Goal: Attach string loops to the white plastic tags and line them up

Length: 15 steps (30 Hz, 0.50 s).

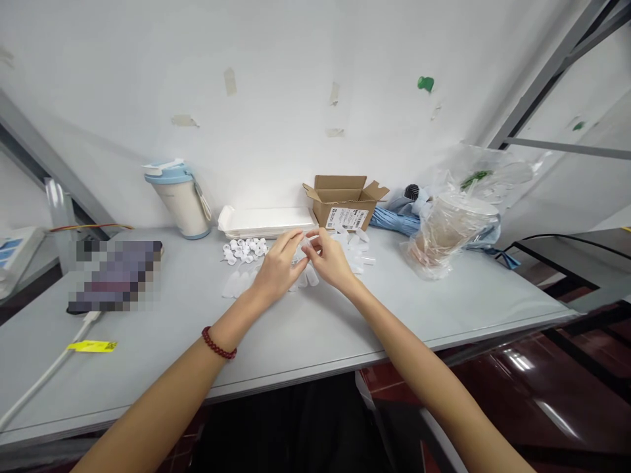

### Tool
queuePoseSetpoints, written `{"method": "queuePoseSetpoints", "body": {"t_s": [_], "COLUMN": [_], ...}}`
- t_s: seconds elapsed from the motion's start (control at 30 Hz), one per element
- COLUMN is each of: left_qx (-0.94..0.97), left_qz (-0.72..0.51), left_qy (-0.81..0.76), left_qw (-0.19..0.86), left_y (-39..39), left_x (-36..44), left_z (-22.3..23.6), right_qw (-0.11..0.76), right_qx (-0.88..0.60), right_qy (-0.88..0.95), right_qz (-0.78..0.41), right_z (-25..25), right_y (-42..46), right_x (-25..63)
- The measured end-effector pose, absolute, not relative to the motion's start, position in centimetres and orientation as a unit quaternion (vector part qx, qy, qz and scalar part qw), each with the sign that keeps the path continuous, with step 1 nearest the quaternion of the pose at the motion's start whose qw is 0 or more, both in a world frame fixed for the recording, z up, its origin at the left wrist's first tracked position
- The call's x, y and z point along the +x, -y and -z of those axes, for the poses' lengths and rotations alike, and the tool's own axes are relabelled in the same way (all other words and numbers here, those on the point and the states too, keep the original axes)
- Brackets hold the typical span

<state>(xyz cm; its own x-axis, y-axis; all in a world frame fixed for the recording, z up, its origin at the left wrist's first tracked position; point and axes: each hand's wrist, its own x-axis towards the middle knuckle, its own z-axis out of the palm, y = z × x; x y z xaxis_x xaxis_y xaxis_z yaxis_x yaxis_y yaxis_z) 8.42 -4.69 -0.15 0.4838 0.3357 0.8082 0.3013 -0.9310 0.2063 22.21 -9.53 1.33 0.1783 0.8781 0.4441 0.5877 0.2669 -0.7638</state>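
Observation:
My left hand [279, 269] and my right hand [329, 259] meet above the grey table [315, 335], fingertips close together. Between them is a small translucent plastic piece [301, 251], mostly covered by my fingers. Both hands are closed on it in a pinch. Left of my left hand lies a pile of small white plastic caps [245, 250]. In front of it, several frosted tube-like plastic pieces [238, 284] lie in a row, partly behind my left hand. More translucent pieces [359, 244] are scattered behind and to the right of my right hand.
Against the wall stand a white flat box [269, 220], an open cardboard box [344, 203] and a blue-lidded tumbler [180, 200]. A plastic-wrapped cup [451, 226] and blue cloth [397, 220] are at right. At left, a phone [116, 276] trails a white cable [46, 378].

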Motion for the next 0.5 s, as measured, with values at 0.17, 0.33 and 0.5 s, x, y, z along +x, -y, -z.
{"method": "queuePoseSetpoints", "body": {"t_s": [0.17, 0.33, 0.5], "left_qx": [0.879, 0.882, 0.872], "left_qz": [-0.436, -0.428, -0.45], "left_qy": [-0.19, -0.193, -0.187], "left_qw": [0.042, 0.045, 0.05], "left_y": [4.6, 4.9, 5.2], "left_x": [8.4, 8.6, 8.8], "left_z": [0.3, 0.3, 0.1], "right_qw": [0.496, 0.517, 0.533], "right_qx": [-0.589, -0.576, -0.533], "right_qy": [0.61, 0.568, 0.546], "right_qz": [-0.187, -0.282, -0.365], "right_z": [-1.2, -2.0, -3.2], "right_y": [9.6, 9.9, 10.3], "right_x": [22.0, 22.1, 22.5]}}
